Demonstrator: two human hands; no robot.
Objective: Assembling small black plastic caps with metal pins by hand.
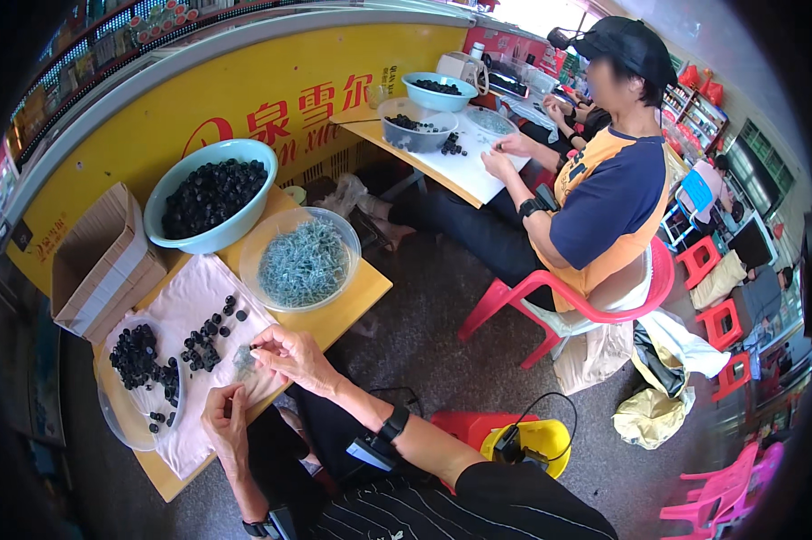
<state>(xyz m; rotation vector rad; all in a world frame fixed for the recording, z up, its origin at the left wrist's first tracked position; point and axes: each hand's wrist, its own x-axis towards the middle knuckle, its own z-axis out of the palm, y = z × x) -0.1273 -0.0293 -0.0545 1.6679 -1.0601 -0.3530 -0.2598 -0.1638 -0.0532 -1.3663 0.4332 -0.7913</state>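
My right hand (296, 357) is closed in a pinch over the near edge of a pale pink cloth (212, 288). Its fingertips meet beside a small heap of translucent grey-green pieces (244, 362); what they grip is too small to name. Below it, my left hand (226, 423) has thumb and fingers pressed together at the cloth's edge, and anything between them is hidden. Small round black pieces (201, 351) lie loose on the cloth beyond my hands. More black pieces (136, 355) fill part of a shallow clear tray (122, 430) to the left.
A light-blue basin (215, 239) of black pieces and a clear bowl (352, 286) of grey-green pieces stand on the far part of the wooden table (370, 292). A cardboard box (109, 270) stands left. Another person (604, 189) works at a second table, on a pink chair (595, 310).
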